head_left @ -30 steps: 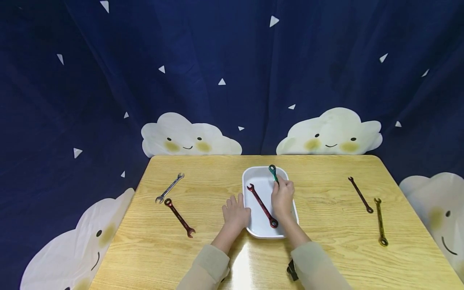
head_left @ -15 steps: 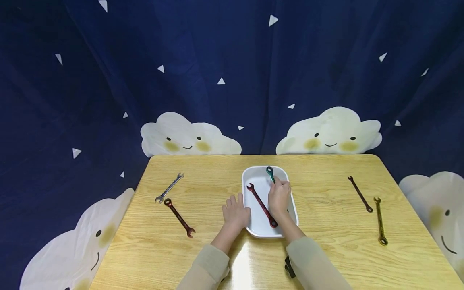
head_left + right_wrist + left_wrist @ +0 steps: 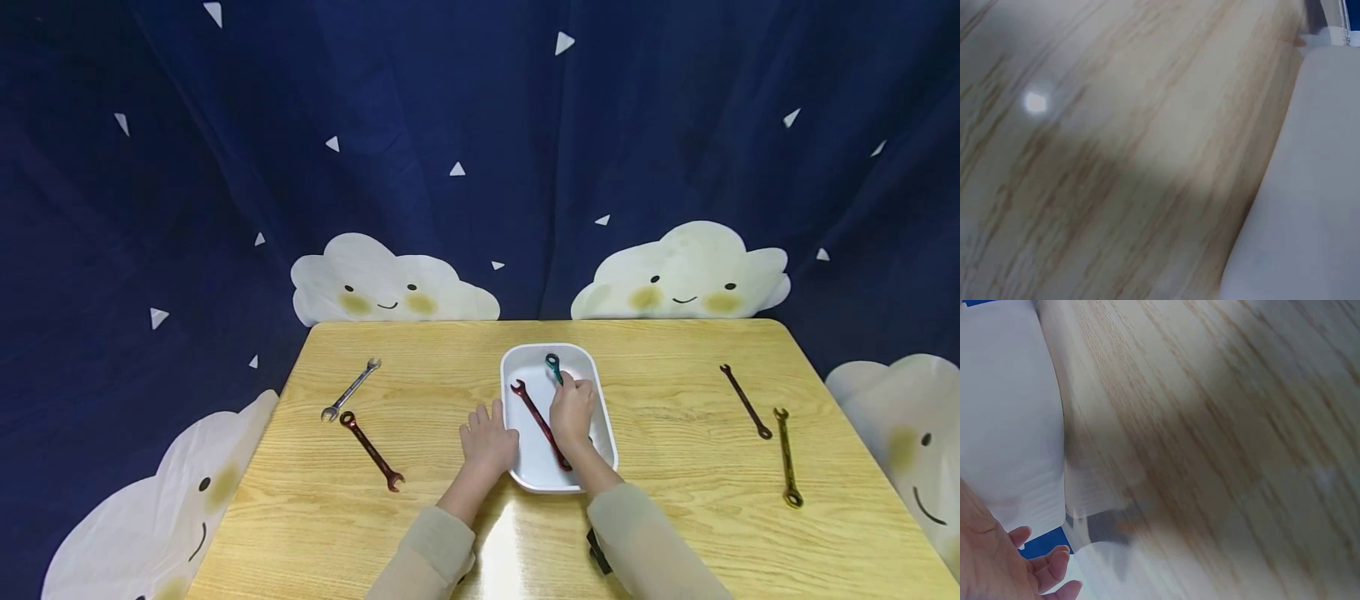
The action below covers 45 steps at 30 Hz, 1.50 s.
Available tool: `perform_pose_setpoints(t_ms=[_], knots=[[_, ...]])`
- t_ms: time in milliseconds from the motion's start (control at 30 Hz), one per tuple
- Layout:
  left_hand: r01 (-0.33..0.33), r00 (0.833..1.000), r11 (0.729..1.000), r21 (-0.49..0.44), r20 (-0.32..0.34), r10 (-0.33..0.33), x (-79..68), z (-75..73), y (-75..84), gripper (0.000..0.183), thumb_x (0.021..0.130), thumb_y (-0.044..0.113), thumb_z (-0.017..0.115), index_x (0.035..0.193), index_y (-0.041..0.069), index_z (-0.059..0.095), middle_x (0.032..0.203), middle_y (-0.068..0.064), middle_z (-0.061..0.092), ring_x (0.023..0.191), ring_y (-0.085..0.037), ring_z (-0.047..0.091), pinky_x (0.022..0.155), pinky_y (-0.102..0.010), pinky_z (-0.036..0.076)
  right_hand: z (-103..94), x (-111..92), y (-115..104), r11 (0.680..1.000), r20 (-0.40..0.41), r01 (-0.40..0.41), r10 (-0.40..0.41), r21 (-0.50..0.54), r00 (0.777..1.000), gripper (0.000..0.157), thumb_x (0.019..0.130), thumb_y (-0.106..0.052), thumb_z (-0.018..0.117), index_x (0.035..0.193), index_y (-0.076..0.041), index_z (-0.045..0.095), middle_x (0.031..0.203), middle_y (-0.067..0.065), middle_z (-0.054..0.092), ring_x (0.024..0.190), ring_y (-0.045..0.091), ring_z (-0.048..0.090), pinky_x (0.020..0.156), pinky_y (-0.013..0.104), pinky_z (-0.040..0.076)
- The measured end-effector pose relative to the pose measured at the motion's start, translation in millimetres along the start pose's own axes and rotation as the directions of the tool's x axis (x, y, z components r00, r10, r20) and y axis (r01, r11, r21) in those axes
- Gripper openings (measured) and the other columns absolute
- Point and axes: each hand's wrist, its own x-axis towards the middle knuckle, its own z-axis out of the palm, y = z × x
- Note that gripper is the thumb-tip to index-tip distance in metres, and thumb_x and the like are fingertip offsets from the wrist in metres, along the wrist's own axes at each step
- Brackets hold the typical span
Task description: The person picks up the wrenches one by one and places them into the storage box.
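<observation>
My right hand [image 3: 573, 414] grips a green ratchet wrench [image 3: 553, 367] inside the white tray [image 3: 529, 463]. The wrench's ring end sticks out beyond the fingers toward the far wall, and most of its shaft is hidden under the hand. To its left in the tray lies a red combination wrench [image 3: 537, 419], its lower end partly covered by the right wrist. My left hand [image 3: 489, 440] rests against the tray's left rim with fingers spread. In the left wrist view, the left hand's fingers [image 3: 1051, 569] show beside the tray wall [image 3: 1013, 425]. The right wrist view does not show the right hand.
On the wooden table [image 3: 442, 358], a silver open-end wrench [image 3: 351, 390] and a dark red wrench [image 3: 372, 451] lie at the left. A slim dark wrench [image 3: 746, 402] and a gold wrench [image 3: 787, 458] lie at the right. A cloud-printed blue curtain [image 3: 450, 100] hangs behind.
My right hand has moved slightly left with the green wrench, and the ring end now sits lower and farther inside the tray. The left hand stays at the rim.
</observation>
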Motion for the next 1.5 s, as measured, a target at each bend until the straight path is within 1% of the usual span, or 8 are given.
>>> perform_pose_setpoints(t_ms=[100,133,200,367,633,1100,1300,1500], knots=[[0.0,1.0,1.0,0.001,0.001,0.0,0.2,0.0,0.2,0.045,0.081,0.028,0.048,0.121,0.009,0.039,0.102,-0.014,0.042,0.094,-0.029,0.039,0.076,-0.043,0.034,0.7,-1,0,1.0,0.032,-0.031,0.031,-0.002,0.999,0.022,0.084,-0.003,0.057,0.104,0.003,0.062,0.088,0.025,0.051,0.084,0.04,0.049,0.073,0.048,0.039],[0.001,1.0,1.0,0.001,0.003,-0.001,0.1,-0.3,0.2,0.046,0.081,0.028,0.048,0.122,0.009,0.039,0.102,-0.015,0.042,0.094,-0.029,0.039,0.076,-0.043,0.034,1.4,-1,0,1.0,0.029,-0.029,0.029,-0.005,0.999,0.021,0.083,-0.002,0.057,0.103,0.003,0.062,0.087,0.025,0.05,0.083,0.04,0.048,0.072,0.048,0.039],[0.001,1.0,1.0,0.002,0.002,-0.001,-0.1,-0.7,0.1,0.046,0.082,0.028,0.048,0.123,0.009,0.039,0.102,-0.015,0.042,0.094,-0.029,0.039,0.076,-0.043,0.034,1.5,-1,0,0.999,0.057,-0.044,0.045,-0.015,0.997,0.022,0.085,-0.004,0.056,0.105,0.003,0.062,0.089,0.025,0.05,0.085,0.039,0.048,0.073,0.047,0.039],[0.001,1.0,1.0,0.01,0.003,-0.001,-0.3,-1.0,0.1,0.047,0.082,0.029,0.048,0.123,0.008,0.039,0.1,-0.014,0.042,0.092,-0.029,0.039,0.074,-0.042,0.034,3.0,-3,2,0.997,0.096,-0.067,0.07,-0.031,0.993,0.023,0.085,-0.003,0.055,0.106,0.005,0.061,0.091,0.027,0.05,0.088,0.039,0.047,0.076,0.047,0.039],[0.0,1.0,1.0,0.011,0.001,0.0,0.0,-0.8,-0.1,0.046,0.082,0.028,0.048,0.122,0.008,0.039,0.099,-0.014,0.041,0.091,-0.029,0.039,0.073,-0.041,0.034,7.7,-4,7,0.996,0.119,-0.073,0.079,-0.056,0.99,0.023,0.084,-0.002,0.056,0.106,0.005,0.061,0.091,0.027,0.05,0.088,0.04,0.047,0.077,0.047,0.039],[-0.003,1.0,1.0,0.001,-0.004,0.003,0.1,-0.4,0.2,0.045,0.081,0.028,0.048,0.12,0.009,0.04,0.099,-0.014,0.042,0.09,-0.029,0.039,0.074,-0.042,0.035,9.7,-6,10,0.993,0.149,-0.082,0.094,-0.087,0.984,0.025,0.083,-0.002,0.057,0.107,0.005,0.061,0.091,0.028,0.051,0.087,0.042,0.048,0.079,0.048,0.037],[-0.003,1.0,1.0,-0.003,0.003,0.003,0.6,0.2,-0.1,0.046,0.081,0.028,0.048,0.122,0.008,0.039,0.1,-0.014,0.042,0.09,-0.028,0.04,0.074,-0.042,0.035,10.3,-7,12,0.991,0.164,-0.087,0.103,-0.1,0.981,0.026,0.083,-0.003,0.057,0.108,0.004,0.061,0.092,0.029,0.05,0.087,0.044,0.048,0.078,0.049,0.036],[-0.003,1.0,1.0,-0.003,0.002,0.003,0.4,1.3,-0.1,0.046,0.081,0.028,0.048,0.122,0.008,0.04,0.1,-0.014,0.043,0.09,-0.029,0.04,0.074,-0.042,0.035,8.1,-8,11,0.987,0.176,-0.089,0.112,-0.132,0.978,0.025,0.082,-0.004,0.058,0.107,0.002,0.062,0.091,0.029,0.051,0.085,0.044,0.049,0.074,0.049,0.039]])
